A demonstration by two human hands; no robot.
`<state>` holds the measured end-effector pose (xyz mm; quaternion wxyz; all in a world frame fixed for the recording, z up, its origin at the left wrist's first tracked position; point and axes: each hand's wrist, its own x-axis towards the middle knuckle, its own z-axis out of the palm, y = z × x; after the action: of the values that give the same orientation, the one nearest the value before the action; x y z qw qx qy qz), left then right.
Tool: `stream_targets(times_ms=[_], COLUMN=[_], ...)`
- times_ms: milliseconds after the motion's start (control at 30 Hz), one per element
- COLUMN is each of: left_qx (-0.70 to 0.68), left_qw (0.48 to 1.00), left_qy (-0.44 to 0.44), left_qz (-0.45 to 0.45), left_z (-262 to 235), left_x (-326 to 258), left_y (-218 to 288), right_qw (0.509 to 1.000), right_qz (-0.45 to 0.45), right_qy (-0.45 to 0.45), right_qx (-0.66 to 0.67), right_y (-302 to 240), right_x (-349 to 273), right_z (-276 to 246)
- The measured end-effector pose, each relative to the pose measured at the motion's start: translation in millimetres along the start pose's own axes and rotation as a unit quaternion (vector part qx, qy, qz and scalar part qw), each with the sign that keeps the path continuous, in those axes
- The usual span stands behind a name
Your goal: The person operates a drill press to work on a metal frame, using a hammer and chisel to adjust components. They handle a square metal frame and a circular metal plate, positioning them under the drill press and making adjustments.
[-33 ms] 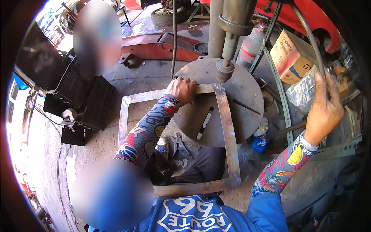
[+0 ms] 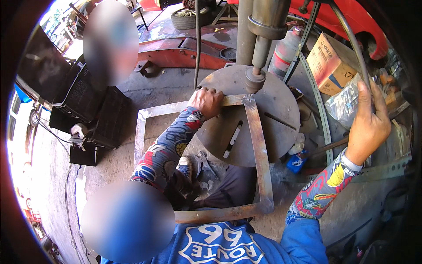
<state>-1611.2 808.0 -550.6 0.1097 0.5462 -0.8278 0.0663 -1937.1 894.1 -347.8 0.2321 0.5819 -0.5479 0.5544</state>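
My left hand (image 2: 205, 103) is closed over the top bar of a rusty square metal frame (image 2: 259, 149), pressing it against a round steel drill press table (image 2: 281, 145). The frame's top right corner lies on that table, just below the drill chuck (image 2: 255, 81); the drill tip is hard to make out. Up at the right, my right hand (image 2: 369, 125) is wrapped round a long curved metal lever (image 2: 351, 39), with the thumb lying along it. A black and white marker pen (image 2: 232, 140) rests on the table, inside the frame's outline.
A perforated angle-iron stand (image 2: 314, 83) rises right of the table, beside a cardboard box (image 2: 334, 64) and a plastic bag (image 2: 345, 103). Behind stand a grey and red cylinder (image 2: 283, 53) and a red floor jack (image 2: 180, 53). Black crates (image 2: 103, 114) and another person are at left.
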Motion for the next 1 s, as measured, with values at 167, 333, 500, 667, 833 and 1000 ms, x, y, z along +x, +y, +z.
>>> stream_targets(times_ms=[167, 333, 500, 667, 833, 1000], left_qx=[0.002, 0.003, 0.012, 0.009, 0.000, -0.002], left_qw=[1.000, 1.000, 1.000, 1.000, 1.000, 1.000], left_qy=[-0.002, -0.013, 0.005, 0.007, 0.010, 0.009], left_qz=[-0.006, -0.008, 0.002, 0.005, -0.012, -0.011], left_z=[-1.2, -0.6, 1.0, -1.4, -6.8, -3.7], left_x=[5.6, 8.9, 6.8, 7.6, 9.9, 7.2], left_y=[-2.5, -4.9, -4.6, -4.3, -5.3, -5.1], right_qw=[1.000, 0.999, 0.999, 0.999, 0.998, 0.997], right_qz=[-0.015, 0.004, -0.009, 0.029, 0.035, 0.056], right_qy=[0.004, -0.008, -0.001, -0.010, -0.001, -0.012], right_qx=[-0.008, -0.033, -0.034, 0.010, 0.054, 0.054], right_y=[1.5, 5.8, 9.4, 11.0, 21.3, 24.9], right_x=[1.5, 0.7, 0.5, -9.1, -22.5, -23.4], right_z=[2.2, 4.2, 5.1, 19.4, 40.7, 40.3])
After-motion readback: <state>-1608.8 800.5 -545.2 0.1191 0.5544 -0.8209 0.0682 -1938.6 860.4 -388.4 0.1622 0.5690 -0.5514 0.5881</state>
